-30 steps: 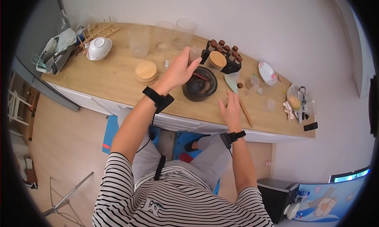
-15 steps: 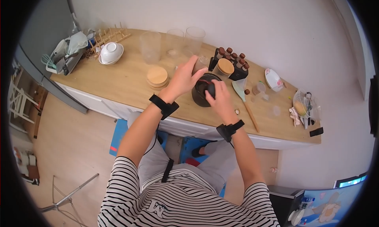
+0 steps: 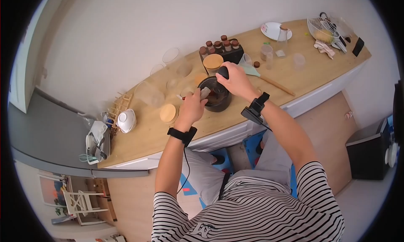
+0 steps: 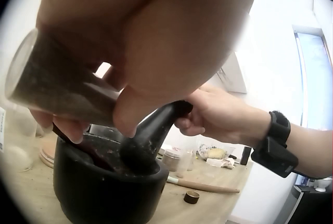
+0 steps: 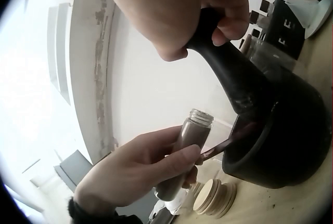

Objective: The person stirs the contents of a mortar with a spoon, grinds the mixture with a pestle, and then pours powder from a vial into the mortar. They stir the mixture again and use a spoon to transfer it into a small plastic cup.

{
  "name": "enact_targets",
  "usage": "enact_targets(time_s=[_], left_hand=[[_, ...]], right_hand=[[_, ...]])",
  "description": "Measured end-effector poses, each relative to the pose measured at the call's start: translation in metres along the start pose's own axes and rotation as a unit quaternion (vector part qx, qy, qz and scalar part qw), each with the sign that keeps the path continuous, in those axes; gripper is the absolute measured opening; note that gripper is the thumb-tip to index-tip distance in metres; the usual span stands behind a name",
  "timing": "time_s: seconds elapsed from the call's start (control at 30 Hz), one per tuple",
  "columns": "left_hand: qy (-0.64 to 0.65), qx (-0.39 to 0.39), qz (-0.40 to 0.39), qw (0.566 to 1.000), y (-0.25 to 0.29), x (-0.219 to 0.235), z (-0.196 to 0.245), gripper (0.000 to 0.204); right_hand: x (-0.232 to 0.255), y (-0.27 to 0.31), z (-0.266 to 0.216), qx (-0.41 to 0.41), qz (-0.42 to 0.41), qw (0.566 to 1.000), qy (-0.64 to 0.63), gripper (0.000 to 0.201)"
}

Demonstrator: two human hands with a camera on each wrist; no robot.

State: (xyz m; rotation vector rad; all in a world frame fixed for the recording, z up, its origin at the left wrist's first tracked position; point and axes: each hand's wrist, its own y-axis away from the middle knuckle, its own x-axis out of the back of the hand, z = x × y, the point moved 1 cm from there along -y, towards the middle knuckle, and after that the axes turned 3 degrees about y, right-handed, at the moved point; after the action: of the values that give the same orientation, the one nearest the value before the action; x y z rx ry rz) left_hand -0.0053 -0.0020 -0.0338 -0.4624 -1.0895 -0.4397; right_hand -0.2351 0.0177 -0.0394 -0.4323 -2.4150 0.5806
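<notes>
My right hand grips the top of a black pestle, whose lower end leans inside a black mortar with dark bits in it. My left hand holds a small glass spice bottle of grey-brown powder. The bottle's threaded mouth is uncapped and tilts up near the mortar. A dark reddish spoon-like utensil runs from the left hand's fingers into the mortar; its far end is hidden inside. The left wrist view shows the fingers wrapped round the bottle.
Behind the mortar stand a wooden-lidded jar and a black rack of spice bottles. A small brown cap and a spatula lie to the right. Wooden lids and clear containers stand left; a wire basket sits far right.
My right hand, earlier on the counter beside the mortar, has taken hold of the pestle and tilted it. The left hand keeps the bottle, now lower at the mortar's left side. The head view has turned.
</notes>
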Motion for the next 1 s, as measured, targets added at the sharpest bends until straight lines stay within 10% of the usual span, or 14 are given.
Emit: enact_targets(time_s=[0.17,1.0], left_hand=[[-0.065,0.070,-0.015,0.995,-0.005,0.009,0.015,0.036],[-0.455,-0.118,-0.032,0.882,-0.025,-0.002,0.026,0.019]], right_hand=[[0.006,-0.003,-0.010,0.022,-0.022,0.999,0.011,0.040],[-0.002,-0.003,-0.001,0.061,-0.016,0.998,0.005,0.041]])
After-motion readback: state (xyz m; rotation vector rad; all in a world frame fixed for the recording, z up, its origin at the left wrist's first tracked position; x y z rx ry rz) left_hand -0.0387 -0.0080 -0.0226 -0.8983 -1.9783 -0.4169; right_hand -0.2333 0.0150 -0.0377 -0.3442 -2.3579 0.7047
